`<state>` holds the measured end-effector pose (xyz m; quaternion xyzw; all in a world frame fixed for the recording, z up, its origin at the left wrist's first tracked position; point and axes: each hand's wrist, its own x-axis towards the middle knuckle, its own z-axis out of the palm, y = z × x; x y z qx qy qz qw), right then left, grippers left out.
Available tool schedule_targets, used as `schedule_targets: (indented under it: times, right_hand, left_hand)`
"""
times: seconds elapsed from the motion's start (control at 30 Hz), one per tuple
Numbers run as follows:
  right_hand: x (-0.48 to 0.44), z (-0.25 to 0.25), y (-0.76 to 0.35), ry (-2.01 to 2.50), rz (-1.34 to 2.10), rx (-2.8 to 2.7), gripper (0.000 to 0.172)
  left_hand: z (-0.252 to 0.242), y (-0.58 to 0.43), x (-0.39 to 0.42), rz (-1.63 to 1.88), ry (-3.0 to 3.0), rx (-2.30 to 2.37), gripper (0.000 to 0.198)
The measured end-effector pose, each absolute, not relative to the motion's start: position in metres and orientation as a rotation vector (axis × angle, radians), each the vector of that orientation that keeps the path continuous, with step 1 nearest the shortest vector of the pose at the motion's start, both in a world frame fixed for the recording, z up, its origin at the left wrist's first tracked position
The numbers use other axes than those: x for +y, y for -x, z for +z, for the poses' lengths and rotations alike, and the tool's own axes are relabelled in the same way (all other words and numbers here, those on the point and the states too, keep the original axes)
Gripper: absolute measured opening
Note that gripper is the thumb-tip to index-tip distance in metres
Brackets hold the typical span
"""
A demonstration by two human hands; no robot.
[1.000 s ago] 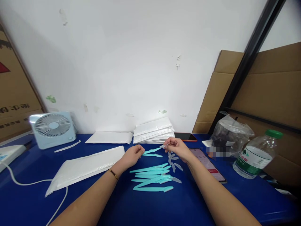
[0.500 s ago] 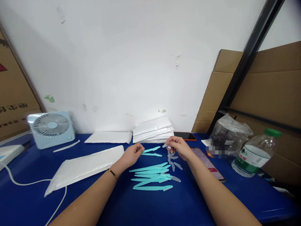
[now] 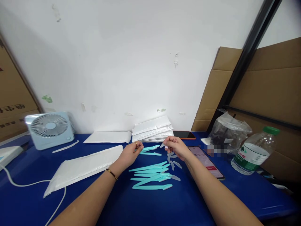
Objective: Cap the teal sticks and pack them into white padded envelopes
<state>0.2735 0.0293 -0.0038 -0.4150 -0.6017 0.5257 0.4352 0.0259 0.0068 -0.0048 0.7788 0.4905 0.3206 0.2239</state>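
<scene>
My left hand (image 3: 131,153) is closed in a pinch on the handle of a teal eyebrow razor (image 3: 151,147), whose blade end points right. A second razor (image 3: 152,153) lies just below it, its handle end partly behind my fingers. My right hand (image 3: 175,147) pinches a small translucent blade cover (image 3: 162,145), close to the held razor's tip but apart from it. Below my right hand, several loose blade covers (image 3: 177,164) are scattered. Nearer to me lies a row of several teal razors (image 3: 150,187), with one cover (image 3: 175,178) at a tip.
White padded mailers (image 3: 152,128) are stacked by the wall, with others (image 3: 87,168) flat at left. A small fan (image 3: 51,127) and a white cable (image 3: 28,184) are further left. Right stand a lit phone (image 3: 211,168), a dark phone (image 3: 184,135), a plastic bag (image 3: 225,131) and a bottle (image 3: 255,153).
The razor in my left hand has risen slightly. My right hand has shifted a little left with the blade cover, towards the razor's tip. The whole view has moved slightly.
</scene>
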Motion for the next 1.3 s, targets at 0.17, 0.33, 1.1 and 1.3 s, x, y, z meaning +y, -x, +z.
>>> schedule_targets:
  times: [0.17, 0.33, 1.1, 1.3]
  right_hand:
    - [0.026, -0.004, -0.267, 0.993, 1.355, -1.525, 0.023]
    - [0.020, -0.007, -0.257, 0.936, 1.399, -1.563, 0.026]
    - [0.027, 0.003, -0.305, 1.263, 0.573, -2.562, 0.012]
    - [0.027, 0.004, -0.310, 1.293, 0.721, -2.431, 0.013]
  left_hand:
    - [-0.002, -0.028, 0.004, 0.880, -2.192, 1.351, 0.029]
    - [-0.003, -0.032, 0.001, 0.891, -2.204, 1.337, 0.029]
    - [-0.006, -0.032, -0.011, 0.325, -2.262, 1.224, 0.024]
    - [-0.008, -0.031, -0.006, 0.534, -2.163, 1.339, 0.025]
